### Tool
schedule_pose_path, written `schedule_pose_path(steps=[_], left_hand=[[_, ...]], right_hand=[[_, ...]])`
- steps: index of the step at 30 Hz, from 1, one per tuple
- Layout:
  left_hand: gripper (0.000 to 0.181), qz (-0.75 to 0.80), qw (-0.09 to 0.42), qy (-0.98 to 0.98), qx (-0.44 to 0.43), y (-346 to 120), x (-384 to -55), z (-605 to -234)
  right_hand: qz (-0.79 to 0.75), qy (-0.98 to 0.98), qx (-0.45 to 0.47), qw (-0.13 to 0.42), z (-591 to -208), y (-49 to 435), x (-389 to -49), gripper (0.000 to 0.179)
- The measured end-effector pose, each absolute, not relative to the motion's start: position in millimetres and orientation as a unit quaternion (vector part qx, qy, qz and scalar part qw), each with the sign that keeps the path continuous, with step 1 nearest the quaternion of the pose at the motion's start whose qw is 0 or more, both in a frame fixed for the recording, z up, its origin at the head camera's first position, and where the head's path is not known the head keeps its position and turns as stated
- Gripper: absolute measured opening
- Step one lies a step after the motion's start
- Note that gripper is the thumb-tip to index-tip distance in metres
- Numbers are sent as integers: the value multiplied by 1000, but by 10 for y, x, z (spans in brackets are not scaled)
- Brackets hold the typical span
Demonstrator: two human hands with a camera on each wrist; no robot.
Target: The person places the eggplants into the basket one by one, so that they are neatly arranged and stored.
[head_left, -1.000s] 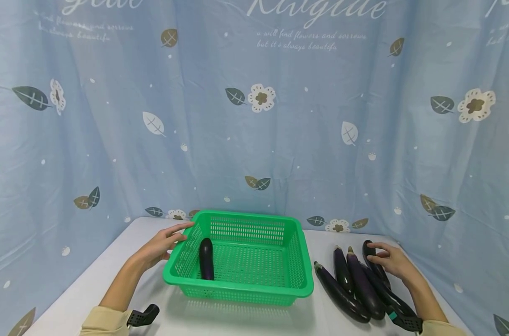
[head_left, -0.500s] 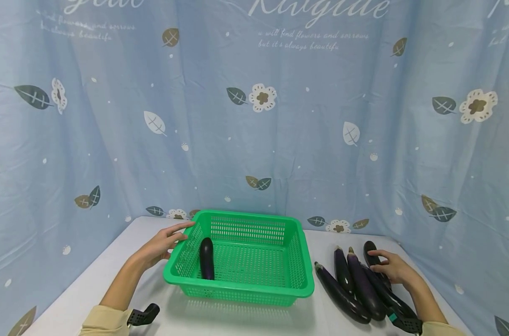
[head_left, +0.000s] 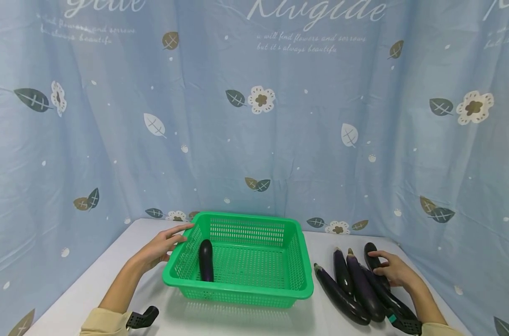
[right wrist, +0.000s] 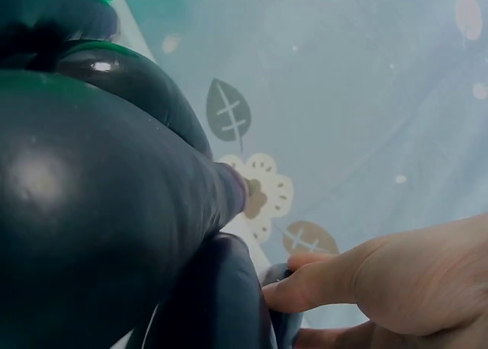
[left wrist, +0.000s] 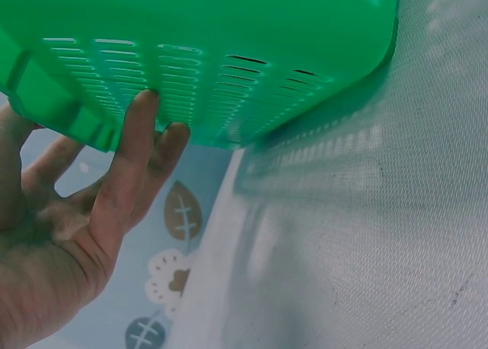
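Right now the person's right hand (head_left: 391, 270) lies on the outermost of four long dark purple aubergines (head_left: 374, 270) that rest side by side on the white table (head_left: 90, 284), to the right of the green slotted plastic basket (head_left: 242, 254). Its fingers curl loosely over the blunt far end of that aubergine; from the head view and the right wrist view I cannot tell whether they are closed round it or only resting on it. The aubergine's long axis runs from the far edge of the table towards the person, slanting a little away from the basket, so the hand meets it near the far tip while the stem end lies closer to the body, beside the wrist. Three other purple aubergines (head_left: 355, 287) lie between this one and the basket, roughly parallel to it and touching one another.

The left hand (head_left: 162, 245) is well apart from all four, on the opposite side of the basket, with straight relaxed fingers (left wrist: 130, 155) pressed flat against the basket's left outer wall near the rim. One short dark aubergine (head_left: 206, 259) already lies inside the basket against that left wall. The right hand is by far the nearer to the loose aubergines.
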State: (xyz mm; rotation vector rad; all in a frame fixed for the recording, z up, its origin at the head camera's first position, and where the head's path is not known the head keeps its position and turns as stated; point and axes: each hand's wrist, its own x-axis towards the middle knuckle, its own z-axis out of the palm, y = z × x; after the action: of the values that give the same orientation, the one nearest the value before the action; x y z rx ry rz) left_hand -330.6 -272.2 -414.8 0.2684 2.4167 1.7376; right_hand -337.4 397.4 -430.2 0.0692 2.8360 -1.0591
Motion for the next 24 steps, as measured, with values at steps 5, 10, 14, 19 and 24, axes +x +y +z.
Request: schedule_pose_path(steps=[5, 10, 14, 19, 24], left_hand=[[54, 584, 74, 804, 78, -2716, -3321, -4158], [55, 595, 70, 798, 72, -2708, -3325, -4165], [55, 591, 67, 801, 70, -2704, -3318, -4168], [55, 591, 69, 801, 69, -2694, -3303, -4157], [55, 590, 70, 802, 70, -2698, -3306, -4152]], right_hand=[[-352, 934, 27, 58, -4285, 3961, -3369, 56], [-350, 935, 25, 57, -4277, 3955, -3354, 57], [-355, 933, 25, 54, -4270, 3956, -3344, 57], [-351, 935, 26, 50, -4267, 3959, -3348, 56], [-353, 934, 29, 54, -4267, 3975, -3345, 57]])
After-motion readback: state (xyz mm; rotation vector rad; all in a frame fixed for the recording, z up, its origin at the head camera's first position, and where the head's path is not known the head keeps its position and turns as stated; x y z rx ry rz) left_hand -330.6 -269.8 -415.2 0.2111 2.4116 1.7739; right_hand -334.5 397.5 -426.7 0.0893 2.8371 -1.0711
